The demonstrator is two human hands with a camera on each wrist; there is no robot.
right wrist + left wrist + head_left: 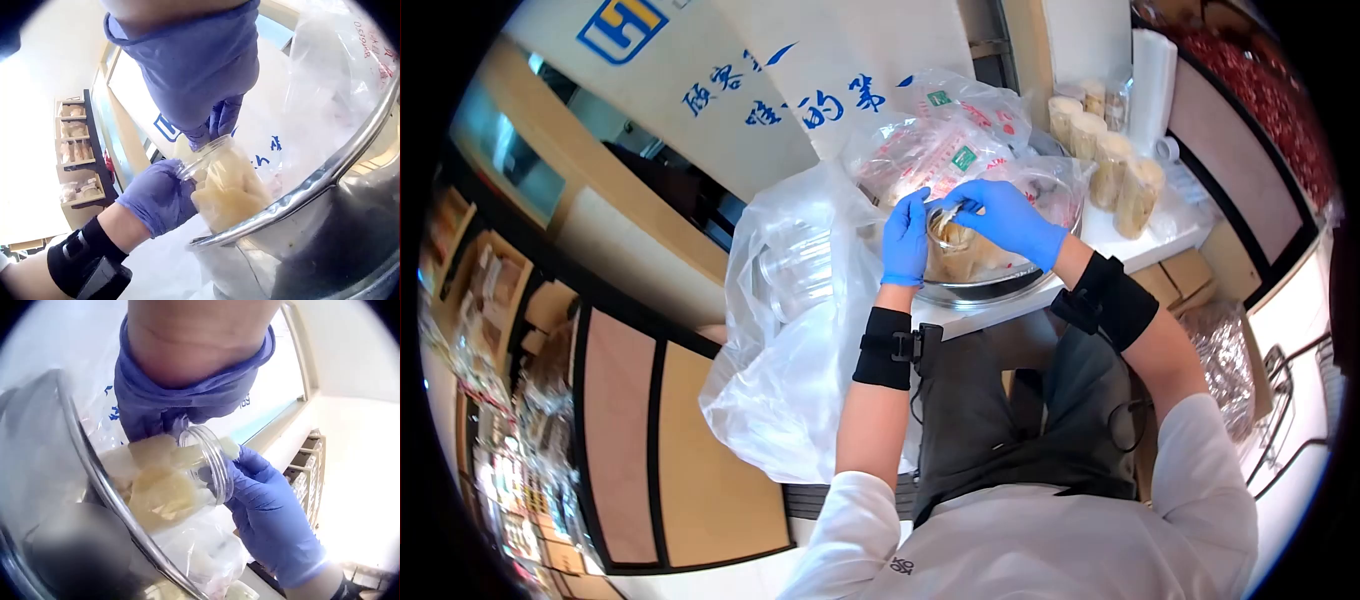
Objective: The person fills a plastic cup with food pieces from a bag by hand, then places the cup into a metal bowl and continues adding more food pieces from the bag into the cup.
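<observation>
A clear plastic jar (pixel 949 236) (pixel 215 464) (pixel 206 156) with pale yellowish flat pieces (pixel 164 495) (pixel 230 190) inside is tilted over the rim of a metal basin (pixel 970 292) (pixel 112 494) (pixel 294 203). My blue-gloved left hand (pixel 906 242) (pixel 181 403) (pixel 159 195) grips the jar near its mouth. At the opening, my blue-gloved right hand (pixel 1012 222) (pixel 270 515) (pixel 197 78) pinches a pale piece (pixel 229 448) (pixel 182 147), which partly shows beside the fingertips.
Several filled containers (pixel 1112 170) stand at the back right beside a white stack of cups or lids (pixel 1152 92). Clear bags with red print (pixel 955 150) lie behind the basin. On the left, a large clear bag (pixel 785 330) holds empty jars (pixel 797 262).
</observation>
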